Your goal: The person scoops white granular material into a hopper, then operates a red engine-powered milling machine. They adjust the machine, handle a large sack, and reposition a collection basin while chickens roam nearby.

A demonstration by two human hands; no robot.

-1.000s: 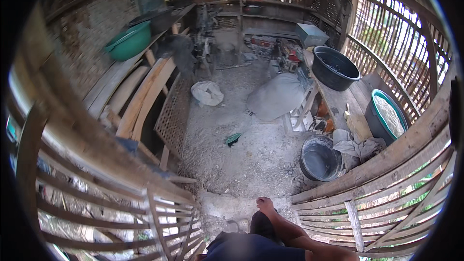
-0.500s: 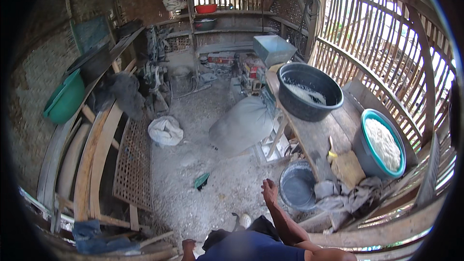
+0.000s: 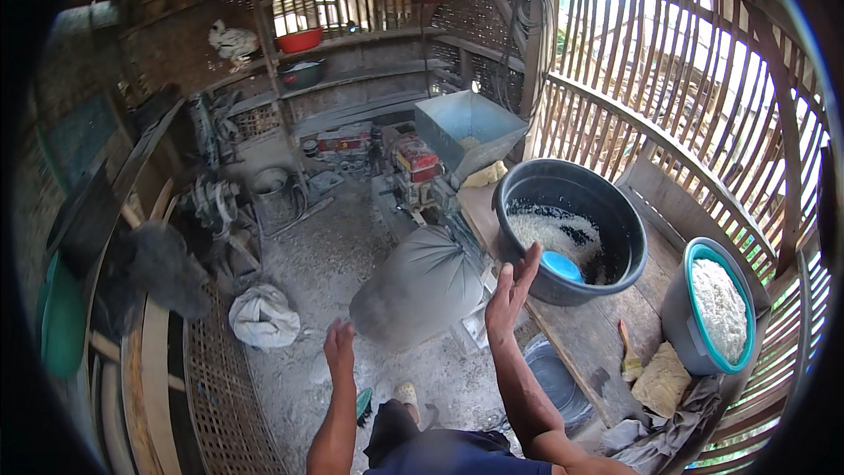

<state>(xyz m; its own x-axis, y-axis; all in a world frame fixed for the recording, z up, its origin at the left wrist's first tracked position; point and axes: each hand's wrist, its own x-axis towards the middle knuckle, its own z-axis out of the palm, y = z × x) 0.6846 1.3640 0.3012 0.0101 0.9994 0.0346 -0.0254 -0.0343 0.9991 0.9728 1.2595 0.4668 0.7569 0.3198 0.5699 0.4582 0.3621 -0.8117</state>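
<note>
My left hand (image 3: 339, 347) is raised over the floor to the left of a bulging grey-white sack (image 3: 422, 286), empty and with its fingers stretched. My right hand (image 3: 508, 303), also empty, has its fingers apart and reaches up by the near left side of a big black tub (image 3: 571, 183). From this angle I cannot tell whether it touches the tub. White grains (image 3: 549, 230) cover part of the tub's bottom, and a blue bowl-like scoop (image 3: 561, 266) lies on them. The sack's gathered neck meets the machine under a pale blue metal hopper (image 3: 497, 145).
The tub stands on a wooden bench (image 3: 607, 321) with a brush (image 3: 630, 356), a tan cloth (image 3: 661, 383) and a teal-rimmed bucket (image 3: 690, 330) heaped with white stuff. Below sits a dark basin (image 3: 554, 378). A white crumpled sack (image 3: 264, 317) lies on the floor; a bird (image 3: 233, 42) perches behind.
I have come closer to the bench and the tied sack. Both my hands have risen forward into view, the right one to the tub's side. The blue scoop in the tub now shows.
</note>
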